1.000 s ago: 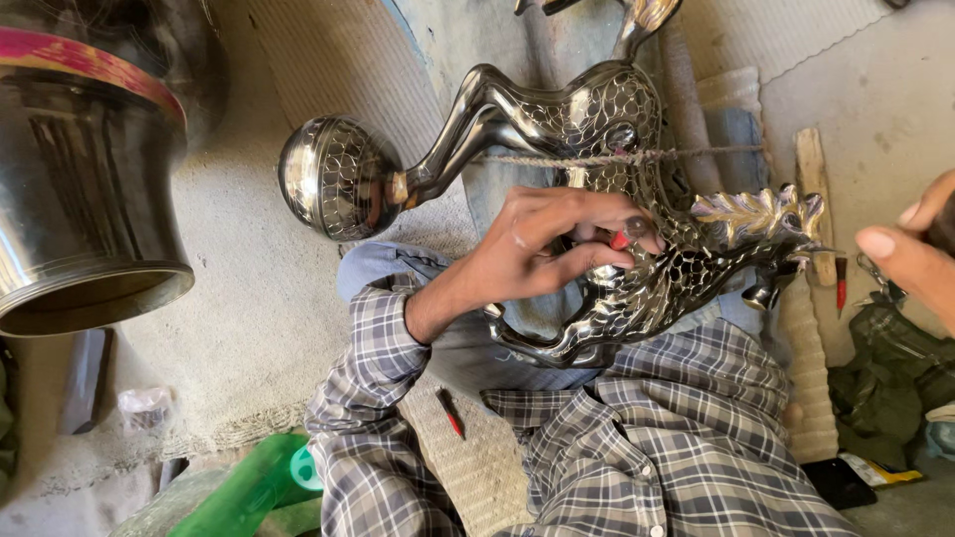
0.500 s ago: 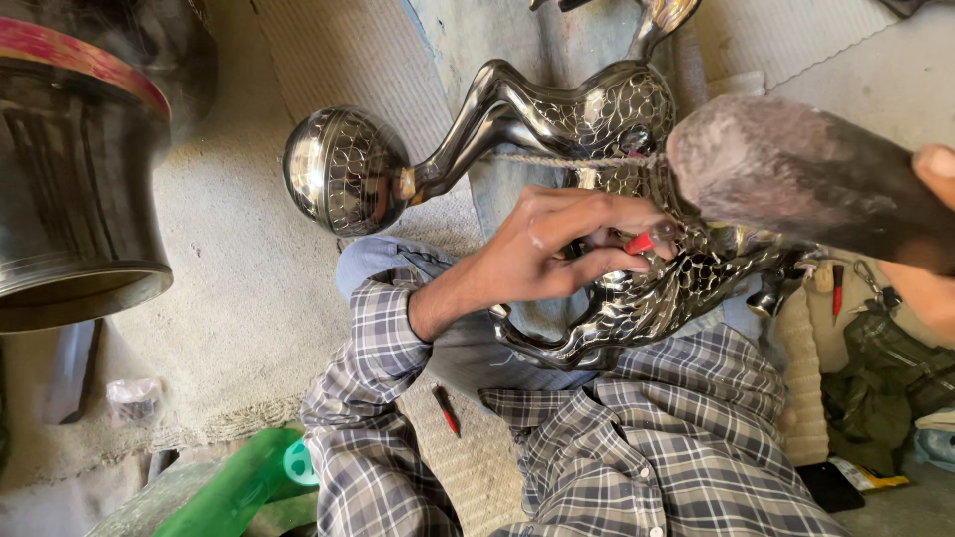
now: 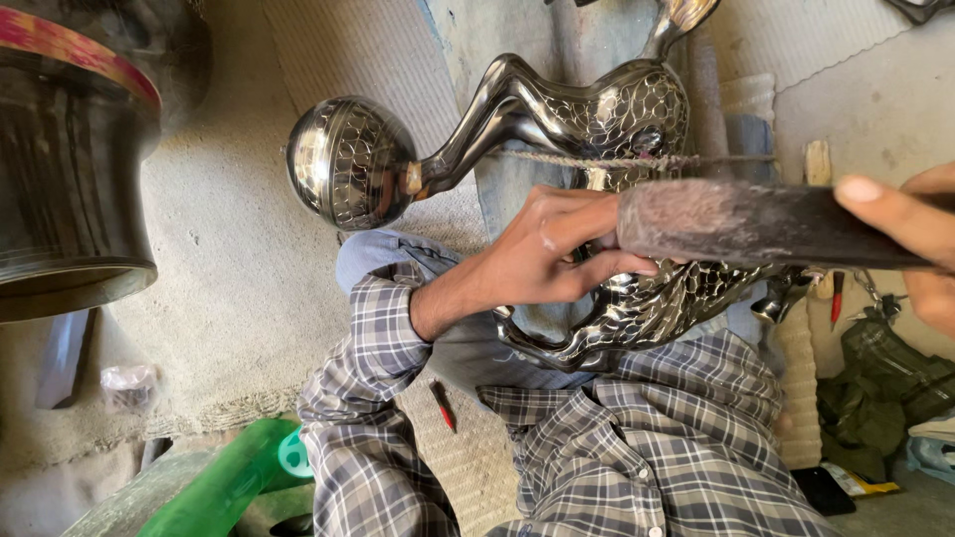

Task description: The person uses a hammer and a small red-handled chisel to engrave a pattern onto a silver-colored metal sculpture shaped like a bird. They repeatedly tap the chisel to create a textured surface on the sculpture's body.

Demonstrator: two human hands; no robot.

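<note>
— While your left hand (image 3: 542, 259) stays planted on the metal figurine (image 3: 617, 199), what's changed around it?

— Your right hand (image 3: 910, 234) has brought the hammer (image 3: 756, 224) down. A second ago that hand was bare at the right edge of view; half a second ago the dark head hung higher, over the figurine's patterned body. Now the head sits level with your left fingers (image 3: 587, 234), right beside them and over the spot they guard.

— So how are the fingers set?

— On the left, they're curled and pinched together on something small against the figurine; earlier a red-tipped piece showed between them, but now the hammer head hides it, so I can't tell what it is. On the right, your thumb and fingers are closed round the handle, though only part of that hand is in view.

— And the figurine itself?

— Lying across your lap over the checked shirt (image 3: 637, 467), a cord (image 3: 617, 159) running across its body, its round ball end (image 3: 348, 161) pointing toward the large dark vessel (image 3: 70, 169) at the left. It hasn't shifted. I'd judge you're at the strike itself, so keep those left fingertips tucked clear.

— Anything else moved?

— No. The small red tool (image 3: 442, 405) by your sleeve and the green bottle (image 3: 234, 482) lie as they did.
</note>
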